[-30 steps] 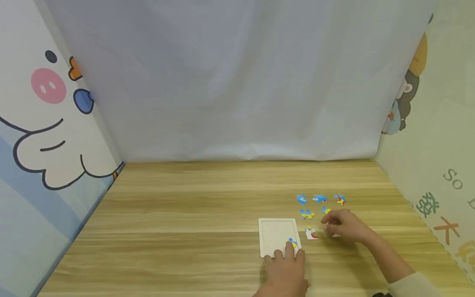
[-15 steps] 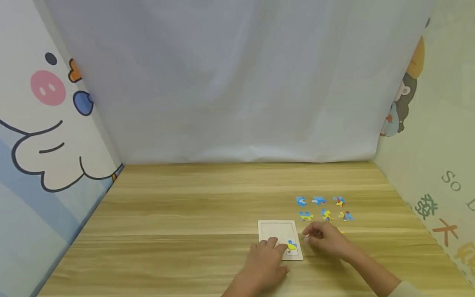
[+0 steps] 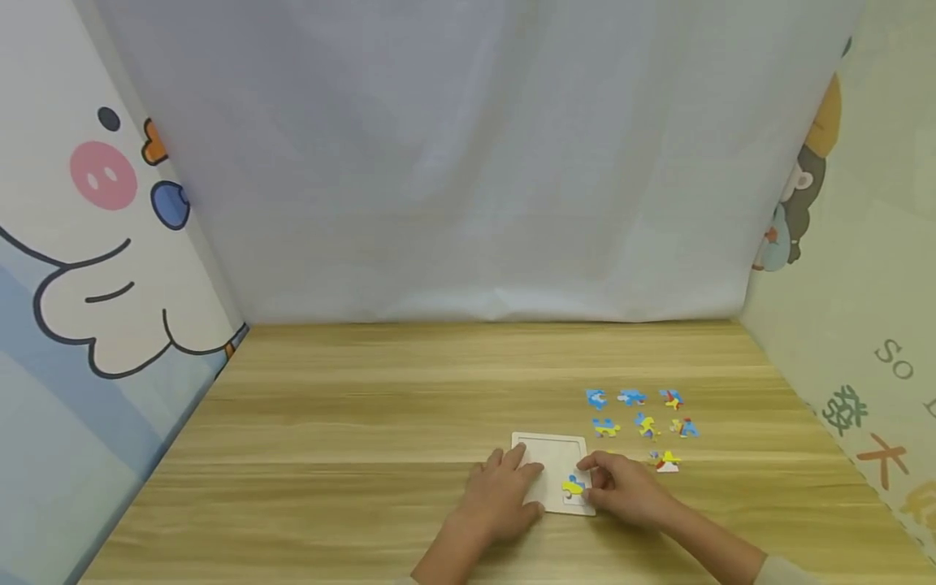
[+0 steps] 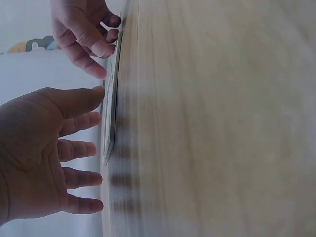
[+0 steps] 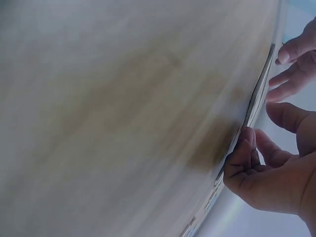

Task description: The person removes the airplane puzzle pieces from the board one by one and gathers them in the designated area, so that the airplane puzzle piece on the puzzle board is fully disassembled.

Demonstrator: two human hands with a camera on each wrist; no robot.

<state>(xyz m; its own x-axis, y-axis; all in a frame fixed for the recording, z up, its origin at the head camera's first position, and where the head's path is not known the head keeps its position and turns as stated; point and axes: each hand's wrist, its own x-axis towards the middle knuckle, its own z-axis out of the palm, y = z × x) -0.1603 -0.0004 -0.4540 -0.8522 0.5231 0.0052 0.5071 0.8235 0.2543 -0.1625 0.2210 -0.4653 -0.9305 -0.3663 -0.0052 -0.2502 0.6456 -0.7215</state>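
Observation:
My left hand point(image 3: 500, 491) rests at the left edge of a pale square puzzle tray point(image 3: 544, 463), its fingers spread over the frame. In the left wrist view this hand point(image 4: 44, 153) shows straight, separated fingers beside the tray edge. A blue and yellow puzzle piece point(image 3: 573, 486) lies in the tray's lower right corner. Around the tray's right edge sits my right hand point(image 3: 617, 487), index finger and thumb bent and apart, tips close to that piece. I cannot tell whether they grip the tray edge or the piece. In the right wrist view, several fingers of this hand point(image 5: 269, 168) curl at the edge.
Several puzzle pieces lie spread to the tray's right, with a blue one point(image 3: 595, 398) at the back left and a yellow, red and white one point(image 3: 665, 461) nearest my right wrist. A grey-white sheet point(image 3: 468, 162) hangs behind the wooden table point(image 3: 329, 422).
My right hand has moved left from the loose pieces to the tray's right edge. My left hand has shifted from the tray's front edge to its left side, uncovering the corner piece.

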